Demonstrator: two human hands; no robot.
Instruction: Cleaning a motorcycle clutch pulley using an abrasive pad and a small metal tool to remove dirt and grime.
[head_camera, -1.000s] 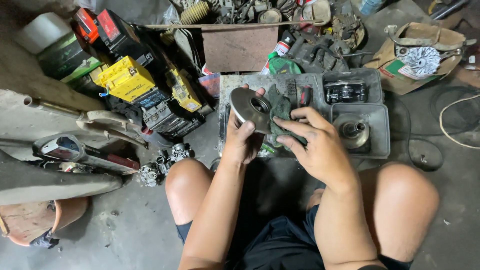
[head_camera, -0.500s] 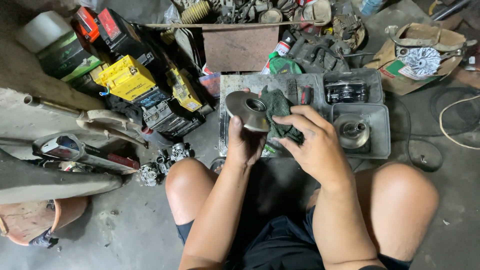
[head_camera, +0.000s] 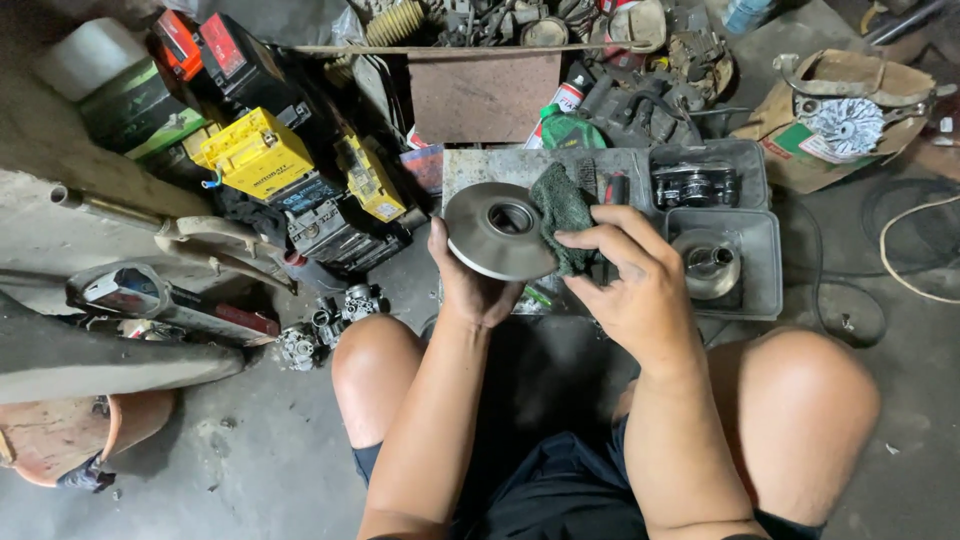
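My left hand (head_camera: 472, 285) grips a round grey metal disc (head_camera: 493, 232) with a centre hole, held up from below with its face towards me. My right hand (head_camera: 630, 285) clutches a dark green rag (head_camera: 563, 212) and presses it against the disc's right edge. Both hands hover above a grey plastic tray (head_camera: 758, 262), between my bare knees.
The tray's compartments hold a black round part (head_camera: 696, 186) and a metal cone-shaped part (head_camera: 708, 262). Yellow and black batteries (head_camera: 262, 158) are stacked at the left. Small carburettor-like parts (head_camera: 330, 325) lie by my left knee. A cardboard box with a white fan (head_camera: 838, 122) sits at the right.
The left hand has turned the disc so that its flat face shows more. The right hand with the rag has shifted from the disc's face to its right edge.
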